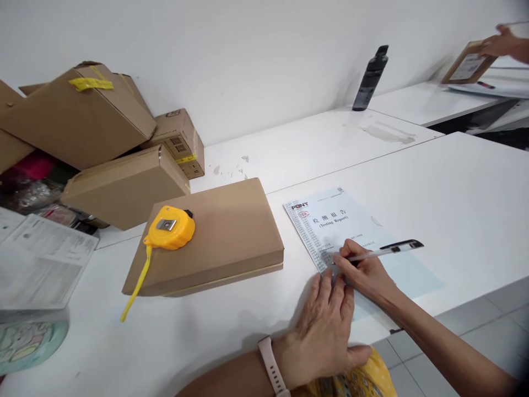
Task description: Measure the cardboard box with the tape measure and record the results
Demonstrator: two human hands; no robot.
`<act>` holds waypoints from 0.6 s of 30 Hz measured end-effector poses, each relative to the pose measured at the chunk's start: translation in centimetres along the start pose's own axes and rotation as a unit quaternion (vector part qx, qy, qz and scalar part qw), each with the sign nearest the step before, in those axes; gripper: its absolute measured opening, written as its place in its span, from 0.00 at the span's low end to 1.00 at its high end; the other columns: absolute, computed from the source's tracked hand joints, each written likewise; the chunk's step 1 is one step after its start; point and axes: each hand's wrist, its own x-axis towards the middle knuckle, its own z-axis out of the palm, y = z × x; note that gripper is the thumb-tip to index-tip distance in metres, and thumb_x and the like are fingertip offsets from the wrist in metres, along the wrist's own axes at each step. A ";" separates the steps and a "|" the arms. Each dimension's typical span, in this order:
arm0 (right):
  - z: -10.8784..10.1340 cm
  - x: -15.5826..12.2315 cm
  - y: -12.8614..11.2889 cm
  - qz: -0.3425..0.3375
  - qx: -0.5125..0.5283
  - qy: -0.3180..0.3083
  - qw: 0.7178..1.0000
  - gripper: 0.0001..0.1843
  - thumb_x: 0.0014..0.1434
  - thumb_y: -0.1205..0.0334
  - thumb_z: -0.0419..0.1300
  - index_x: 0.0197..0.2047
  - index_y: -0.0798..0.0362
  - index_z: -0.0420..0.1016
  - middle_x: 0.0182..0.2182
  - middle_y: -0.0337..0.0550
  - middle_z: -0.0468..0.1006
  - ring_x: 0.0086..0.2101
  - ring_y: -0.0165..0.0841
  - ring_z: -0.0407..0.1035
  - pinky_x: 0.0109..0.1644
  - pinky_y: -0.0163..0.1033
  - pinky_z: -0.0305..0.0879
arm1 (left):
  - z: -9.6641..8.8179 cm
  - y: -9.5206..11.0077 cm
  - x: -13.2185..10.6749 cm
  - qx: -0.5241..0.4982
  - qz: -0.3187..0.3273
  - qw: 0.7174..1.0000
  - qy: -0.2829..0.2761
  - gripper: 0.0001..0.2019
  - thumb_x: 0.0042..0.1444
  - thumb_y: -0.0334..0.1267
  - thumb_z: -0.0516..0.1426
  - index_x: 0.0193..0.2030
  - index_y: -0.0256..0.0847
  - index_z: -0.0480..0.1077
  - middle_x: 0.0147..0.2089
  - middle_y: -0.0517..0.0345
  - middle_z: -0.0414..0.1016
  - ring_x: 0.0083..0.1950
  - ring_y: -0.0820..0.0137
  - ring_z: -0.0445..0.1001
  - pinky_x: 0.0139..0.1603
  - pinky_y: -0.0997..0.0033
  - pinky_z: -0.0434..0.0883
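Observation:
My right hand (363, 273) is closed round a white pen with a black cap (384, 251), its tip on a pale blue printed report sheet (330, 220) lying on the white table (454, 193). My left hand (324, 325) lies flat and open on the sheet's near left corner, a pink watch strap on the wrist. Left of the sheet a flat brown cardboard box (231, 231) rests on the table with a yellow tape measure (170, 227) on top, its yellow strap hanging over the box's front edge.
Several brown cardboard boxes (82, 116) are stacked at the back left. Printed papers (41, 259) lie at the left edge. A black bottle (371, 77) leans against the wall. At the far right another person's hand (502, 43) holds a box. The table's edge is near right.

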 end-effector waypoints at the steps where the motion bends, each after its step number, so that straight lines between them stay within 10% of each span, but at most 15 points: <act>1: 0.0 0.0 0.0 -0.005 -0.003 0.002 1.000 0.17 0.62 0.56 0.60 0.26 0.47 0.57 0.22 0.32 0.59 0.23 0.29 0.56 0.27 0.37 0.54 | 0.0 0.0 0.0 0.000 0.001 1.000 0.000 0.43 0.69 0.63 0.42 0.73 0.22 0.55 0.75 0.35 0.60 0.76 0.46 0.57 0.75 0.52 0.55; 18: 0.1 0.0 0.4 -0.009 -0.007 -0.004 1.000 0.16 0.63 0.57 0.60 0.26 0.47 0.58 0.21 0.32 0.60 0.23 0.29 0.56 0.26 0.37 0.55 | 0.3 -0.1 0.0 0.015 0.002 1.000 0.012 0.43 0.69 0.64 0.41 0.73 0.23 0.55 0.74 0.35 0.61 0.75 0.47 0.59 0.75 0.51 0.55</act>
